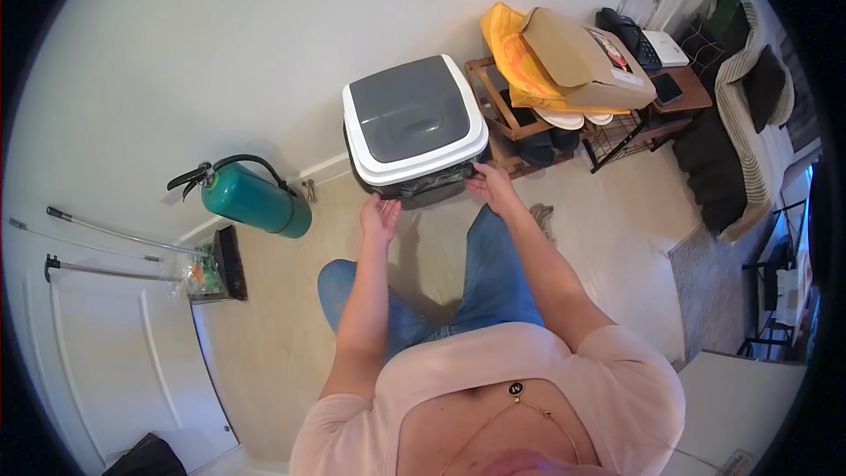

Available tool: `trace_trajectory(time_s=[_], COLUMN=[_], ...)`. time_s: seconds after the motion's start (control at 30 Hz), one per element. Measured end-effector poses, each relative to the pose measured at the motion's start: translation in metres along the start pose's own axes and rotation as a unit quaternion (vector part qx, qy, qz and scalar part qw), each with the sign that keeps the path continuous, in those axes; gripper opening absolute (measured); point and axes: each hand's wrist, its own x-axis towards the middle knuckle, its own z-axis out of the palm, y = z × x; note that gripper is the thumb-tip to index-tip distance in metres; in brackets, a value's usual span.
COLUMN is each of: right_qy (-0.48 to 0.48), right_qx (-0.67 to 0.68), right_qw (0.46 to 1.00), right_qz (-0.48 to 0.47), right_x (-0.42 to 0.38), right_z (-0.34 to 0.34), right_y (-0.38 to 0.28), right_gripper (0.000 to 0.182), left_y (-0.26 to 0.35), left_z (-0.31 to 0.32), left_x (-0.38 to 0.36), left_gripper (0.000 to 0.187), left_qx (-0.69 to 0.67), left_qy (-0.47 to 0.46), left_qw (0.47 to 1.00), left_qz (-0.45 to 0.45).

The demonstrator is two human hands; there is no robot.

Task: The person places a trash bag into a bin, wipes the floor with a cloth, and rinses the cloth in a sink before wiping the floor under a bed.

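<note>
A lidded trash bin [410, 110], grey-topped and white-rimmed, stands on the floor [608, 247] at the frame's upper centre, black liner [430, 183] showing beneath its rim. The left hand [380, 218] and right hand [495, 188] meet its near side, fingers narrowly curled; whether they pinch the liner, I cannot tell. Left of it stands a teal fire extinguisher [253, 201].

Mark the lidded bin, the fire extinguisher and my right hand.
Lidded bin [412, 119]: head view, on the grey panel of its lid.
Fire extinguisher [256, 200]: head view, on its green cylinder.
Right hand [493, 185]: head view, on the middle of the hand.
</note>
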Motion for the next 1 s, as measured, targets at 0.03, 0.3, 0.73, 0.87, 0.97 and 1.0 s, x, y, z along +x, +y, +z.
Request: trace_trajectory(time_s=[0.03, 0.3, 0.73, 0.87, 0.97, 1.0], right_qy=[0.001, 0.143, 0.026, -0.054, 0.056, 0.064], right_qx=[0.006, -0.081, -0.232, -0.154, -0.197, -0.201], right_qw=[1.000, 0.980, 0.948, 0.974, 0.960, 0.960], right_qz=[-0.026, -0.111, -0.218, -0.158, -0.190, -0.185], right_x=[0.003, 0.042, 0.015, -0.006, 0.019, 0.018], right_z=[0.002, -0.017, -0.003, 0.001, -0.012, -0.022], right_y=[0.006, 0.019, -0.018, -0.021, -0.008, -0.011], right_gripper=[0.054, 0.056, 0.059, 0.069, 0.063, 0.060], left_y=[-0.004, 0.032, 0.035, 0.022, 0.011, 0.012], left_z=[-0.002, 0.016, 0.008, 0.034, 0.007, 0.005], left_x=[0.004, 0.006, 0.020, -0.016, -0.006, -0.012], left_gripper=[0.022, 0.021, 0.047, 0.065, 0.061, 0.063], left_qx=[0.030, 0.018, 0.387, 0.257, 0.385, 0.434], left_qy=[0.001, 0.170, 0.147, -0.049, 0.063, 0.077], left_qw=[0.999, 0.982, 0.772, 0.947, 0.865, 0.814], left_qz=[0.038, 0.084, 0.483, 0.185, 0.316, 0.379])
